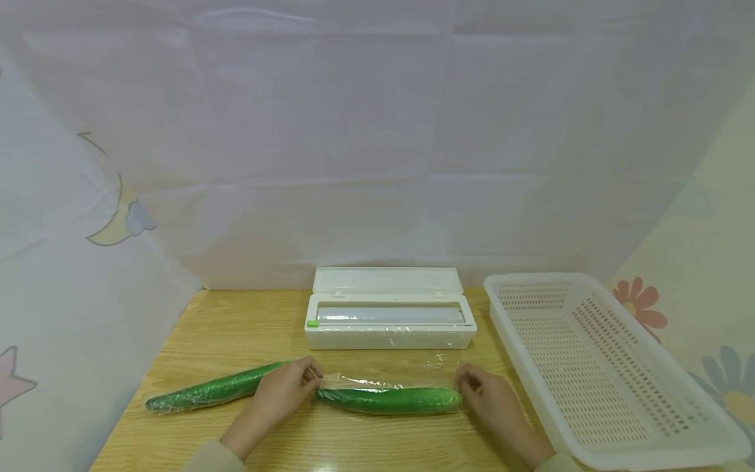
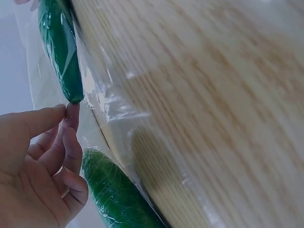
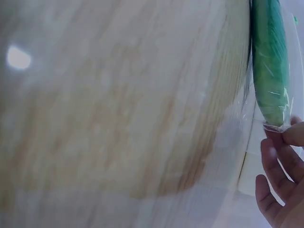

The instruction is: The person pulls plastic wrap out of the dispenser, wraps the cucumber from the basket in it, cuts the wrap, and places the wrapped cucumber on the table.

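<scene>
A green cucumber lies crosswise near the front of the table, with clear plastic wrap over it. At its left end my left hand pinches the wrap between thumb and index finger, the other fingers loosely curled. My right hand pinches the film at the opposite end, its thumb against the fingers right at the cucumber's tip. The left wrist view shows the film spreading beside the cucumber. Another cucumber, wrapped in wrinkled film, lies slanted to the left, its right end partly behind my left hand.
Behind the cucumber stands a white wrap dispenser, lid raised, a film roll inside and a green slider at its left. A white perforated basket stands along the right side. A pale cloth backdrop rises behind the table.
</scene>
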`<action>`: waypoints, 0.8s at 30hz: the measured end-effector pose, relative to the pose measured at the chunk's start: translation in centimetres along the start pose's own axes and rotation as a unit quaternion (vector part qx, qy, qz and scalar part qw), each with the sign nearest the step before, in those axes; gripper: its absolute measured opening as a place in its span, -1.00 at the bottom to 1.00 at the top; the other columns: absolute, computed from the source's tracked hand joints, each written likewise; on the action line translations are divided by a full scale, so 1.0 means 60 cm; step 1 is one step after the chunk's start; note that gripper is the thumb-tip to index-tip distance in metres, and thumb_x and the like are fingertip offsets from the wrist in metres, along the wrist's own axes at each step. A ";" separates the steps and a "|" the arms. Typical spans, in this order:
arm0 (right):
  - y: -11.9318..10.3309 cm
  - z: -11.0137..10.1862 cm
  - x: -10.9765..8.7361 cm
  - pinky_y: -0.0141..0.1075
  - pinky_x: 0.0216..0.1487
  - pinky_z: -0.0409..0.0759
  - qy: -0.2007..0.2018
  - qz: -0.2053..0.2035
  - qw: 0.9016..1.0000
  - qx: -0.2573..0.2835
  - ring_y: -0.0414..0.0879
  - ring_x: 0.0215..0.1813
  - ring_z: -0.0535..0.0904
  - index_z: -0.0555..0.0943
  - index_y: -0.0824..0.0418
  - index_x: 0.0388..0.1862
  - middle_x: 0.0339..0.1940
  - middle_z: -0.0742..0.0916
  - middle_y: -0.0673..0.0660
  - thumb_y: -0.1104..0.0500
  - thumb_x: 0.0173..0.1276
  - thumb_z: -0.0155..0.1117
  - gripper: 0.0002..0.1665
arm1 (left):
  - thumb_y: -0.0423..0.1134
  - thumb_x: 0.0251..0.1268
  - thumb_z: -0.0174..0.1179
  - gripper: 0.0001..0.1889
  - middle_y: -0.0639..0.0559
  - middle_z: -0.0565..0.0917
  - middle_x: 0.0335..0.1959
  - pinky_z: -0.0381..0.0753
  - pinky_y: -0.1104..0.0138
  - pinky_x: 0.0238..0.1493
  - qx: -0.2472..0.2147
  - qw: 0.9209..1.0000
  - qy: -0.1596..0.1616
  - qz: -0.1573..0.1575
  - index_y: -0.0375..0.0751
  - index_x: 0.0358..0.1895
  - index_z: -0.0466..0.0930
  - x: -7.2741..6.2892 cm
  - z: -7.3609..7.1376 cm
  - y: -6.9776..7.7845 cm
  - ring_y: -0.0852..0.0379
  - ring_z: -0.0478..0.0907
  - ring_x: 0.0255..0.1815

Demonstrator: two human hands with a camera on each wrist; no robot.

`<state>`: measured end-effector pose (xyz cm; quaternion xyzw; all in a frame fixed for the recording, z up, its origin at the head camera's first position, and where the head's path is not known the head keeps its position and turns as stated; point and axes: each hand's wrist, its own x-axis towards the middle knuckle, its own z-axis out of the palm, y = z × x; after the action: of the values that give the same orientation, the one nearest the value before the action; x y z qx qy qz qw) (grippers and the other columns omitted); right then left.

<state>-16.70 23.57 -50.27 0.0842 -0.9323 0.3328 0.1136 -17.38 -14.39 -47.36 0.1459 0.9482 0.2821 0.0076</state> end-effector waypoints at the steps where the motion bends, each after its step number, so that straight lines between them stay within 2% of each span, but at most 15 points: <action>1: -0.001 0.001 0.000 -0.42 -0.51 0.53 -0.006 0.001 1.000 -0.016 -0.35 -0.56 0.46 0.67 -0.01 -0.39 -0.45 0.75 -0.08 0.42 0.18 0.40 -0.71 | -0.24 0.25 0.37 -0.92 0.24 0.67 -0.41 0.56 0.33 -0.45 0.004 1.000 0.000 0.003 -0.02 -0.27 0.64 0.000 0.000 0.000 0.26 0.58 -0.41; 5: -0.001 0.003 -0.001 -0.37 -0.38 0.61 -0.020 -0.006 0.998 -0.064 -0.28 -0.45 0.60 0.72 -0.07 -0.39 -0.33 0.79 -0.05 0.36 0.19 0.43 -0.72 | -0.26 0.24 0.37 -0.91 0.26 0.68 -0.40 0.48 0.40 -0.54 0.028 0.999 0.003 0.016 0.05 -0.33 0.66 -0.001 -0.001 0.001 0.31 0.54 -0.45; 8: -0.001 0.000 -0.003 -0.27 -0.23 0.67 -0.033 -0.007 0.997 -0.064 -0.18 -0.28 0.70 0.73 -0.07 -0.35 -0.31 0.79 -0.09 0.35 0.23 0.40 -0.73 | -0.26 0.24 0.37 -0.90 0.25 0.71 -0.37 0.43 0.42 -0.58 0.041 0.999 0.006 0.025 0.09 -0.34 0.70 -0.002 -0.001 0.002 0.32 0.54 -0.45; 12: -0.004 -0.006 -0.005 -0.19 -0.11 0.68 -0.054 0.000 0.997 -0.054 -0.13 -0.17 0.71 0.73 -0.05 -0.29 -0.27 0.78 -0.10 0.37 0.29 0.33 -0.71 | -0.28 0.21 0.38 -0.89 0.19 0.74 -0.28 0.49 0.40 -0.54 0.056 0.998 0.011 0.031 0.09 -0.32 0.74 -0.004 -0.002 0.001 0.22 0.63 -0.36; 16: -0.010 -0.010 -0.006 -0.28 -0.19 0.64 -0.074 0.007 0.996 -0.041 -0.21 -0.24 0.64 0.71 0.00 -0.24 -0.31 0.73 -0.12 0.30 0.35 0.30 -0.82 | -0.28 0.19 0.39 -0.91 0.13 0.75 -0.23 0.60 0.30 -0.44 0.066 0.997 0.011 0.031 0.06 -0.29 0.76 -0.003 -0.001 -0.001 0.14 0.66 -0.28; 19: -0.014 -0.010 -0.006 -0.38 -0.29 0.56 -0.085 -0.003 0.995 -0.045 -0.32 -0.33 0.51 0.69 0.01 -0.23 -0.38 0.64 -0.18 0.21 0.37 0.33 -0.92 | -0.26 0.19 0.40 -0.91 0.11 0.71 -0.19 0.63 0.25 -0.40 0.074 0.997 0.005 0.032 -0.01 -0.24 0.76 -0.002 0.002 0.000 0.10 0.66 -0.26; 24: -0.016 -0.008 -0.007 -0.43 -0.30 0.55 -0.082 -0.017 0.995 -0.059 -0.36 -0.35 0.46 0.67 -0.01 -0.24 -0.40 0.59 -0.22 0.17 0.32 0.39 -0.91 | -0.20 0.16 0.44 -0.69 0.09 0.61 -0.05 0.59 0.33 -0.40 0.091 0.994 0.019 0.058 -0.11 -0.02 0.69 0.003 0.006 0.010 0.11 0.61 -0.18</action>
<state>-16.03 23.19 -49.44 0.1200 -0.9549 0.2675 0.0473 -17.35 -13.69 -47.34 0.1957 0.9599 0.1968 -0.0398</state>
